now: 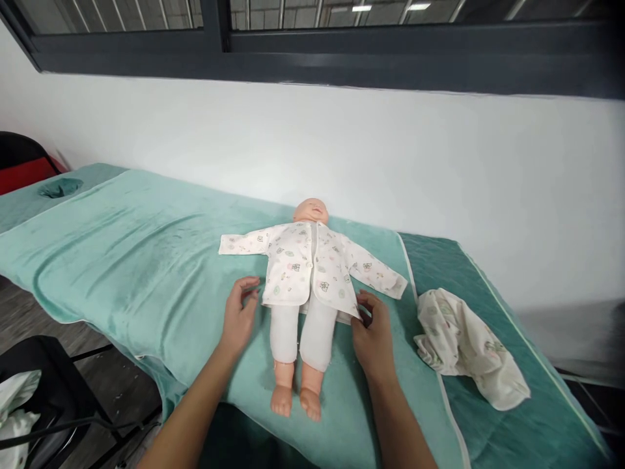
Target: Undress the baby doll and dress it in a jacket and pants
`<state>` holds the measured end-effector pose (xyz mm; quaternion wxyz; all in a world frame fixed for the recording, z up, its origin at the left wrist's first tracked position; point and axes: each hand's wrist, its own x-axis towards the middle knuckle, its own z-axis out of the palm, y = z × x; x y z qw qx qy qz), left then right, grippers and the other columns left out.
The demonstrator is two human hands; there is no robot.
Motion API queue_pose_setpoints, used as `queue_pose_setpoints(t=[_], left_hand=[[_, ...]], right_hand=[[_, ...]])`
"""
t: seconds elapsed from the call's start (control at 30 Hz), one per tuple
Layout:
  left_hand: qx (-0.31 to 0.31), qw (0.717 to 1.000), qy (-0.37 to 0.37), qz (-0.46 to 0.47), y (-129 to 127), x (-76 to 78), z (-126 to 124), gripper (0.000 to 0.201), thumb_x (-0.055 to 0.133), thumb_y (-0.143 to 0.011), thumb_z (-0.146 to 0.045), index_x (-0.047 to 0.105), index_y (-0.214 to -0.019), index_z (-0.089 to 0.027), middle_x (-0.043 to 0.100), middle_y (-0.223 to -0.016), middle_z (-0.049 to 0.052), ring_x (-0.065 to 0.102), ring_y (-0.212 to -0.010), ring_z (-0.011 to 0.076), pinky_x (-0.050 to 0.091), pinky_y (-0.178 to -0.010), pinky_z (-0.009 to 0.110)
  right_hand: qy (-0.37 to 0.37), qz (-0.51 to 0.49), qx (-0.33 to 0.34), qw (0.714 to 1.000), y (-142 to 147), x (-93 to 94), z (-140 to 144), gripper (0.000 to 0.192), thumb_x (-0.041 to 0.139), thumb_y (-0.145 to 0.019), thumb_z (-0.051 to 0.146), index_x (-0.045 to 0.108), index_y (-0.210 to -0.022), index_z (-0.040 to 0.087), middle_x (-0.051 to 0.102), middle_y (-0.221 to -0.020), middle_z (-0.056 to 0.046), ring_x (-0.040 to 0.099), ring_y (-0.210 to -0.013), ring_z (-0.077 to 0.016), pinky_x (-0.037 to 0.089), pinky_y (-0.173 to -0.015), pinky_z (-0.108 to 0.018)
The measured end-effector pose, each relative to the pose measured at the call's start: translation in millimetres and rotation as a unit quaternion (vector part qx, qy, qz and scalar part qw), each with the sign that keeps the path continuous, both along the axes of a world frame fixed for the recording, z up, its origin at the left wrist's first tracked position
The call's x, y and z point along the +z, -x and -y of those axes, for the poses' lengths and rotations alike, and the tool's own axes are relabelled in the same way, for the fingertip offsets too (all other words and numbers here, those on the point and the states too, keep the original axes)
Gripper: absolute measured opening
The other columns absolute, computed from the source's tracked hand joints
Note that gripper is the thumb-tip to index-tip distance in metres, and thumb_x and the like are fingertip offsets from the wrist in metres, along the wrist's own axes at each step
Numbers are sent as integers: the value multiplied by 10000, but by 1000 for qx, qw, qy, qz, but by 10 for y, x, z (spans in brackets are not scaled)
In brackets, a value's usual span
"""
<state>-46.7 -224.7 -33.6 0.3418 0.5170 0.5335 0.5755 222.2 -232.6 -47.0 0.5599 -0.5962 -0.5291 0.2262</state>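
Doll (pixel 305 296) lies face up mid-bed on the teal towel (pixel 146 260), head toward the wall edge, feet near the front edge. Left hand (pixel 239 319) open, fingers spread, just beside the jacket (pixel 307 267) hem at the doll's hip, not gripping. Right hand (pixel 374 332) has fingers curled at the opposite hem corner; pinch or mere touch, can't tell.

Risks: a one-sided tug on the hem would likely skew the jacket or slide the doll toward the front edge. The towel could bunch underneath. Crumpled garment (pixel 463 345) near the right edge could be knocked off.
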Motion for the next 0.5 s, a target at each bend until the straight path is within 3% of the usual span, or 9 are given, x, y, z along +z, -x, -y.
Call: queue_pose_setpoints(t=[0.07,0.13,0.23,0.3,0.4,0.5], left_hand=[[-19,997,50,58,9,46,-109,281,558,-914,-344,598,-1152,-200,661,-1259,103,622,-1182,209,473,-1043,372],[-44,988,105,101,1,118,-250,379,609,-891,-439,619,-1177,-190,667,-1276,115,634,-1166,235,484,-1013,376],[-82,975,165,126,-60,227,-498,473,671,-833,-534,671,-1146,-179,699,-1230,112,658,-1101,261,508,-937,362],[-109,963,191,154,-136,267,-670,500,698,-798,-576,698,-1084,-166,729,-1153,113,678,-1045,266,528,-884,352],[-135,930,230,252,-271,276,-911,537,737,-760,-591,698,-1039,-134,754,-1032,143,713,-940,270,566,-802,360],[-132,908,227,326,-374,274,-1113,513,803,-728,-502,681,-1043,-116,761,-977,159,735,-871,264,590,-782,373]], right_hand=[[1,-120,35,992,-9,6,-3,505,587,-666,145,581,-1164,232,514,-1424,-114,496,-1325,-282,442,-1069,-511],[12,-253,66,965,-14,32,-37,551,624,-645,141,605,-1188,235,571,-1409,-92,538,-1310,-280,424,-1102,-504],[53,-390,73,917,-11,97,-191,378,712,-688,228,677,-1064,215,717,-1197,-72,639,-1185,-275,492,-1039,-453],[94,-422,74,899,5,146,-370,282,742,-729,314,700,-984,203,757,-1065,-70,683,-1091,-279,540,-969,-439],[145,-441,127,876,54,205,-708,289,678,-811,417,712,-986,189,769,-967,-83,708,-1020,-294,583,-883,-443],[127,-439,145,877,110,213,-1035,287,625,-854,436,713,-986,197,773,-913,-69,722,-979,-289,605,-833,-451]])
